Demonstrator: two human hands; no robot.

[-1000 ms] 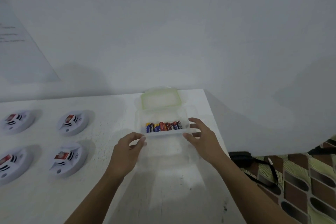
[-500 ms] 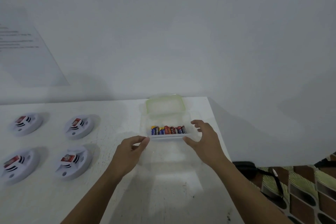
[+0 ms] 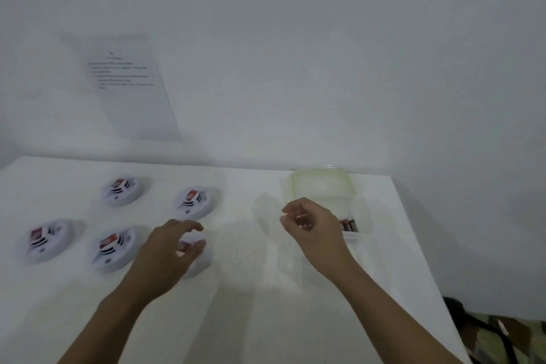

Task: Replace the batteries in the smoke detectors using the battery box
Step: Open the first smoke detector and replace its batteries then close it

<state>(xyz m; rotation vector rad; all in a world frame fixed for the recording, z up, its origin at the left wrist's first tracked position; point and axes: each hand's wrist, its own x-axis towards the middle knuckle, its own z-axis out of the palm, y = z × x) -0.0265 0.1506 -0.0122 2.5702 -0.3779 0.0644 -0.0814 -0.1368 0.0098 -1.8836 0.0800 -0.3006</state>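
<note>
tabletop (image 3: 266, 313) white | battery box (image 3: 360, 210) open, back right | four smoke detectors (image 3: 194, 201) left | left hand (image 3: 165, 253) fingers curled round fifth detector (image 3: 203, 261) | right hand (image 3: 317, 232) fingers curled before box, grip blurred, cannot tell | batteries (image 3: 349, 226) in box

White table (image 3: 266, 319), pale wall (image 3: 295, 53), taped paper (image 3: 130, 83)

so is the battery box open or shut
Open: the battery box has its green-rimmed lid folded back toward the wall, and batteries show inside.
</note>
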